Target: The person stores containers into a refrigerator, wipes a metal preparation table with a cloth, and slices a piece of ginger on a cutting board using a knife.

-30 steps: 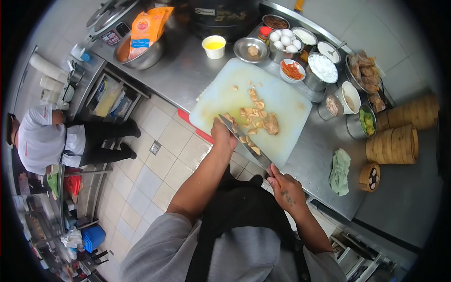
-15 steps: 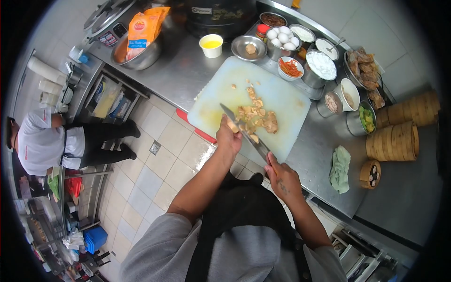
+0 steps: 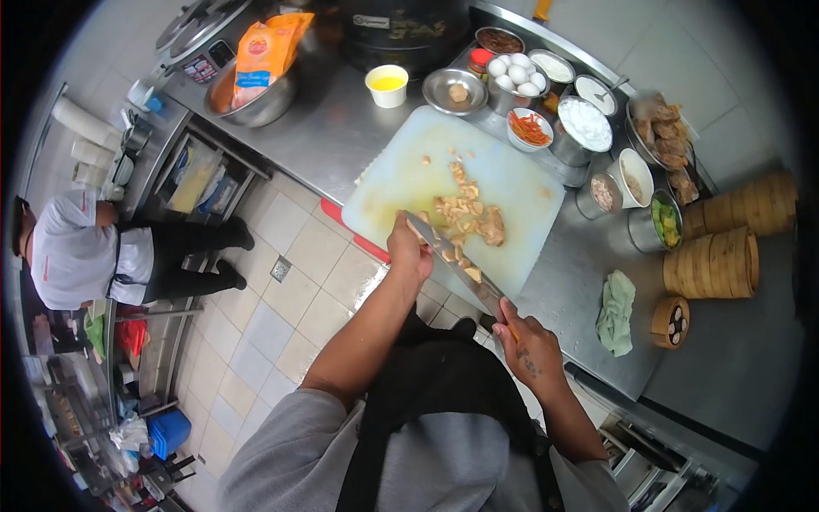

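My right hand is wrapped round the handle of a long knife, whose blade slants up and left over the near edge of a white cutting board. My left hand is closed at the blade's tip end, its fingers around a piece of meat that is mostly hidden. Small brown meat pieces lie along the blade. Beyond the knife, chopped meat is spread over the middle of the board, with a larger chunk at its right.
Behind the board stand a cup of yellow liquid, a bowl of eggs and several ingredient containers. A green cloth and bamboo steamers are at right. An orange bag sits in a bowl at left. Another person stands far left.
The knife first drew back up and left, then slid down and right with my right hand. My left hand has shifted slightly with it, still at the meat.
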A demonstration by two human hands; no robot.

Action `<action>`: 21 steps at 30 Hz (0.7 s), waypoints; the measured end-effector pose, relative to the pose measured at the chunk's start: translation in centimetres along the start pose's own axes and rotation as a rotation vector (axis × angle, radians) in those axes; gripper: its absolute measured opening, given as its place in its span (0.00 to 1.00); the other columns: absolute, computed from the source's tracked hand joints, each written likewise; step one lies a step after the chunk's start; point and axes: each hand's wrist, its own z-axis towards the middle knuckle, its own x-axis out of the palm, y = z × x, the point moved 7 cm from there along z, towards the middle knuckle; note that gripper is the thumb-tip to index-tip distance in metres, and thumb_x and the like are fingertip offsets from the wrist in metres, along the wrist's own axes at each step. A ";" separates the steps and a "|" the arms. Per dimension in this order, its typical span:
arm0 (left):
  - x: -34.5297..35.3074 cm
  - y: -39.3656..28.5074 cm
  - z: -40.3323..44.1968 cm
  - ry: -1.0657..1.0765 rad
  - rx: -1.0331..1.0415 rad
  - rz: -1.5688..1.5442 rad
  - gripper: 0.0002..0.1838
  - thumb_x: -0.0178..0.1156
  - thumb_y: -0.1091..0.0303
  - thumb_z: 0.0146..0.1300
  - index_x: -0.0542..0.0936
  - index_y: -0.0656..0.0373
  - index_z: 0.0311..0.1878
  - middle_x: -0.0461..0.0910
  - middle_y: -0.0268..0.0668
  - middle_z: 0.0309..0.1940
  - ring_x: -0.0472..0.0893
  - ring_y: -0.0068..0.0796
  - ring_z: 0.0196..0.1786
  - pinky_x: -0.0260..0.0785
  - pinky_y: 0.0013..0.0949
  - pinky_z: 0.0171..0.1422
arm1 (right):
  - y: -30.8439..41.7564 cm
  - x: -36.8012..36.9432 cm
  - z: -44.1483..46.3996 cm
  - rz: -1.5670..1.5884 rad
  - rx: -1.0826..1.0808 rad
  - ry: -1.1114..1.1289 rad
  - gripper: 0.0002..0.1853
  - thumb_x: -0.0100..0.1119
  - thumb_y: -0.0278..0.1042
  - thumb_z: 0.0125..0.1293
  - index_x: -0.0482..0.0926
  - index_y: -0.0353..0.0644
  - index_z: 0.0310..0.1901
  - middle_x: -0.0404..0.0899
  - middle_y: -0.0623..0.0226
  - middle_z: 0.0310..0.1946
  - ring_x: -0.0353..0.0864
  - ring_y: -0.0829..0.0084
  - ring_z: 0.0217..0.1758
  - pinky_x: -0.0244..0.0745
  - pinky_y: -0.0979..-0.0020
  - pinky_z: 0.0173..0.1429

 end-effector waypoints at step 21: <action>0.4 0.6 -0.6 0.179 0.012 0.253 0.16 0.44 0.55 0.77 0.74 0.57 0.44 0.78 0.36 0.29 0.72 0.26 0.20 0.52 0.27 0.17 | 1.3 3.0 6.8 0.128 -0.027 -0.057 0.22 0.57 0.45 0.71 0.77 0.48 0.63 0.83 0.49 0.36 0.84 0.46 0.39 0.79 0.53 0.45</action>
